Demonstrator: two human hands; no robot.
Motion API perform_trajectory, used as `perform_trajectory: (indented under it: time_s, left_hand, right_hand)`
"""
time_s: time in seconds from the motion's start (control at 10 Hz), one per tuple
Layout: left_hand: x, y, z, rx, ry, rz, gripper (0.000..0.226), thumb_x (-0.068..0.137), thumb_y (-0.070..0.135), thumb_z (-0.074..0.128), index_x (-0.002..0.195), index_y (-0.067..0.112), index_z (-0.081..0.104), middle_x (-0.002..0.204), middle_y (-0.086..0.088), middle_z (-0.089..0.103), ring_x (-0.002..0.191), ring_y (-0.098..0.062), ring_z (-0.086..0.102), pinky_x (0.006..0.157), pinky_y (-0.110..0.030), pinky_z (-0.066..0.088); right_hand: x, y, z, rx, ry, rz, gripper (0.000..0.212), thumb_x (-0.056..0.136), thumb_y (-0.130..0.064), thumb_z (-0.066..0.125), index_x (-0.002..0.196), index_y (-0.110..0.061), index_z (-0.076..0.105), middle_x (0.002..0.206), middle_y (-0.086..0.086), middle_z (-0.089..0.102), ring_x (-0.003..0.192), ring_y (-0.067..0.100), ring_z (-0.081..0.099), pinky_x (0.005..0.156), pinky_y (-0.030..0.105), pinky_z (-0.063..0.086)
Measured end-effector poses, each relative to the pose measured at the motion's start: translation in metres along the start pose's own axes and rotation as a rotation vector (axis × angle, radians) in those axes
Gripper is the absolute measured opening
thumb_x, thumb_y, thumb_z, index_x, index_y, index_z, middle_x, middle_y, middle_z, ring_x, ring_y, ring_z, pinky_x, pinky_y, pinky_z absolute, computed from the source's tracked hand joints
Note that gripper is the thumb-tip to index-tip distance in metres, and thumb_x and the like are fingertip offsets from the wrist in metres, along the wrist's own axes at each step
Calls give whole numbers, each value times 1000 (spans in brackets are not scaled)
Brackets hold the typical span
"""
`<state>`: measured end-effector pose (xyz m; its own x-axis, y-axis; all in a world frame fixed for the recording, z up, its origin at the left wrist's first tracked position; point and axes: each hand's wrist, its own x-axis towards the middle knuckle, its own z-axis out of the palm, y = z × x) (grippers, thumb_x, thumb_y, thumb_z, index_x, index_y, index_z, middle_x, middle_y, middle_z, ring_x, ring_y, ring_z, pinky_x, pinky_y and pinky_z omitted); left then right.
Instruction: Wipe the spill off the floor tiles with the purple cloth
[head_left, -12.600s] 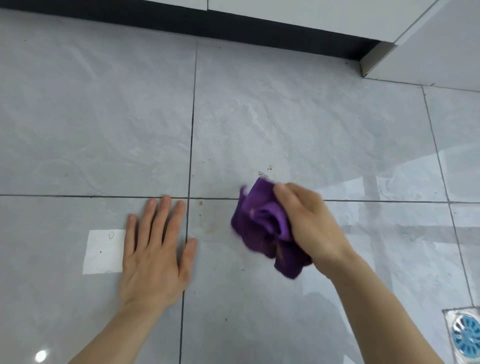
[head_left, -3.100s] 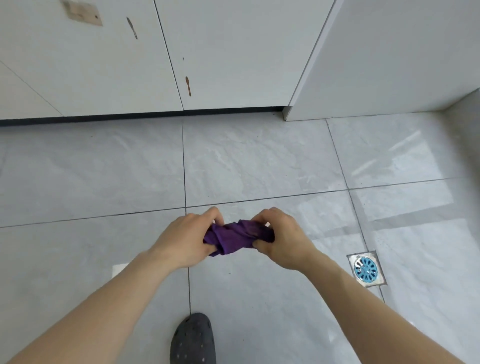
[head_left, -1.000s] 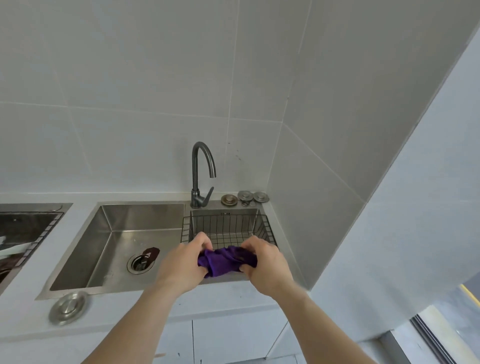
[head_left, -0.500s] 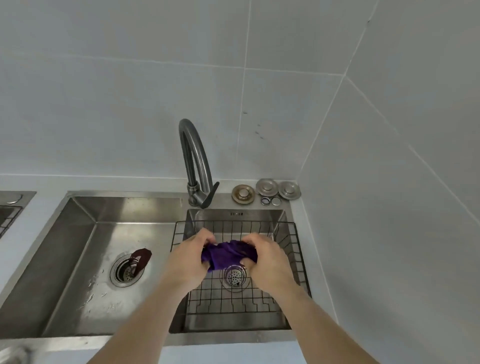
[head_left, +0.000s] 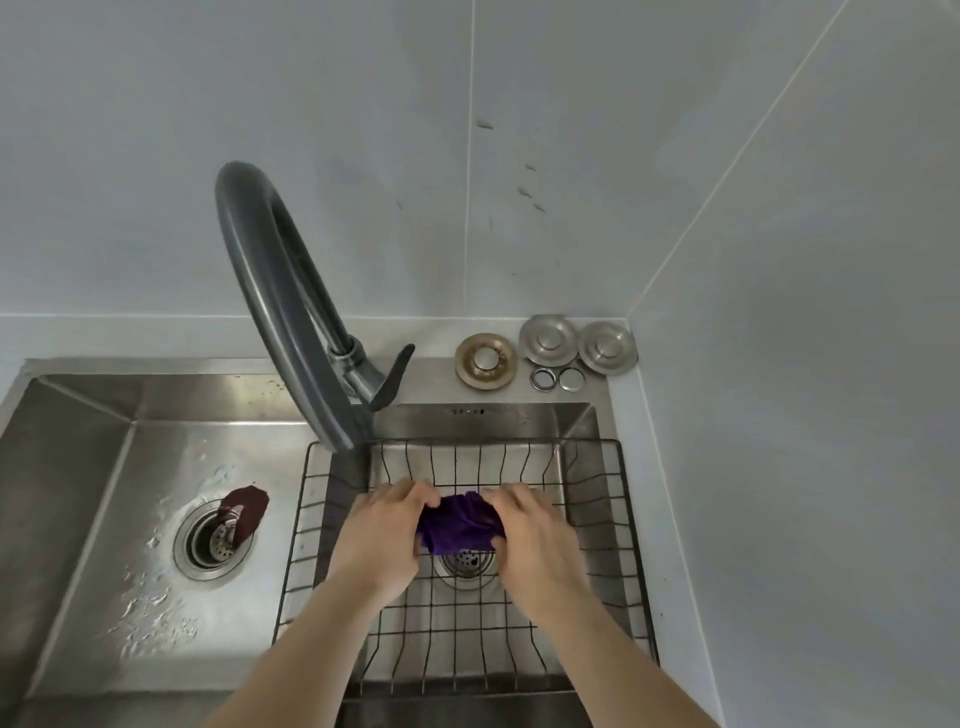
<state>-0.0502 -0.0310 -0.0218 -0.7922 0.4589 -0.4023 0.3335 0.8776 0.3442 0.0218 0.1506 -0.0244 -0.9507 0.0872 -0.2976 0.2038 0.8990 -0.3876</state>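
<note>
The purple cloth (head_left: 460, 525) is bunched into a tight wad, held over the wire basket (head_left: 631, 525) in the right basin of a steel sink. My left hand (head_left: 382, 535) grips its left end and my right hand (head_left: 535, 540) grips its right end. Both hands hover just above the small drain (head_left: 466, 564). The floor tiles and the spill are out of view.
A dark curved faucet (head_left: 283, 301) arches over the divider, its spout just left of my hands. The left basin (head_left: 78, 525) is wet, with a brown stopper (head_left: 244, 512) at its drain. Several metal sink plugs (head_left: 550, 340) sit in the back corner. Tiled walls close in behind and right.
Since the floor wiping I have stood up and carried the cloth to the sink. In the last second my hands moved forward and down over the wire basket, cloth still between them.
</note>
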Motion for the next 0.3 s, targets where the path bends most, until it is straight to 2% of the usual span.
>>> perform_trajectory:
  time_s: [0.1, 0.2, 0.3]
  left_hand:
    - [-3, -10, 15, 42, -135, 7, 73, 87, 19, 68, 149, 37, 35, 154, 15, 43, 144, -14, 40, 122, -35, 30]
    - [-8, -18, 22, 25, -191, 12, 87, 86, 33, 72, 156, 42, 20, 165, 16, 28, 154, -15, 29, 127, -39, 23]
    - [-12, -19, 17, -2, -153, 2, 89, 87, 41, 70, 157, 44, 16, 168, 15, 26, 156, -14, 26, 127, -39, 21]
  right_hand:
    - [-4, 7, 18, -42, -139, 14, 80, 95, -36, 68, 161, -30, 24, 168, 5, 29, 156, 27, 27, 127, 47, 27]
    - [-4, 11, 24, -28, -168, 9, 84, 96, -51, 61, 163, -32, 14, 173, 4, 17, 160, 28, 16, 129, 46, 18]
    - [-3, 10, 16, -6, -144, 28, 82, 96, -56, 58, 163, -33, 17, 173, 3, 18, 160, 26, 17, 129, 45, 20]
